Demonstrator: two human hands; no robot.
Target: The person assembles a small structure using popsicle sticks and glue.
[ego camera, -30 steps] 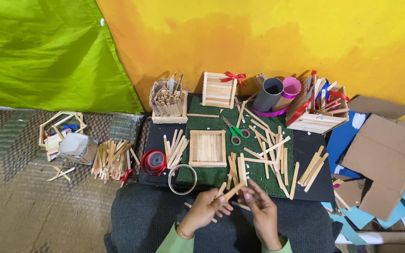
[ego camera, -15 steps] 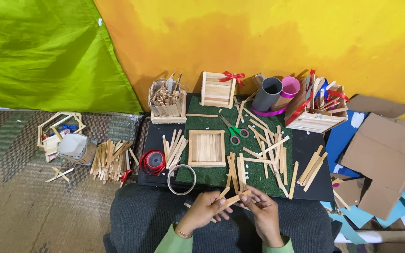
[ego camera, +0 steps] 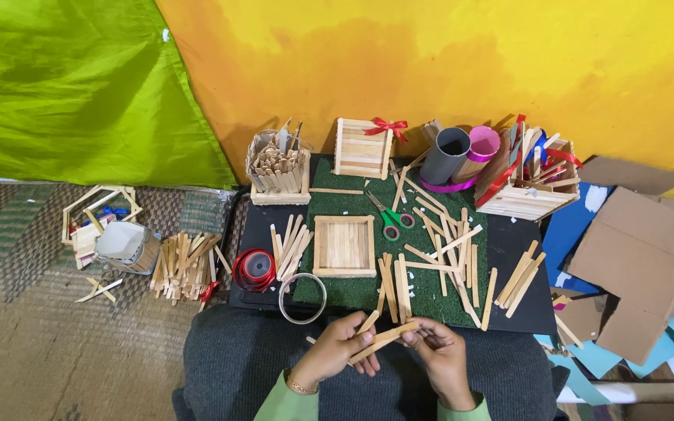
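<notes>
My left hand (ego camera: 335, 352) and my right hand (ego camera: 439, 357) meet over my lap, each gripping the same small bundle of wooden craft sticks (ego camera: 381, 337), which lies tilted between them. Just beyond the hands is a low black board with a green mat (ego camera: 431, 287). On the mat lie a square stick tray (ego camera: 343, 246), loose sticks (ego camera: 444, 236) and green-handled scissors (ego camera: 388, 218). A clear tape ring (ego camera: 303, 298) and a red ribbon spool (ego camera: 254, 267) sit at the near left edge.
At the back stand a stick box full of sticks (ego camera: 278, 170), a stick crate with a red bow (ego camera: 363, 146), grey and pink cups (ego camera: 459, 154) and a stick basket (ego camera: 526, 184). Cardboard pieces (ego camera: 640, 257) lie right. A stick pile (ego camera: 184, 265) rests on the rug left.
Both hands have shifted slightly while handling the sticks; the bundle now lies more level between them. Nothing on the board has moved.
</notes>
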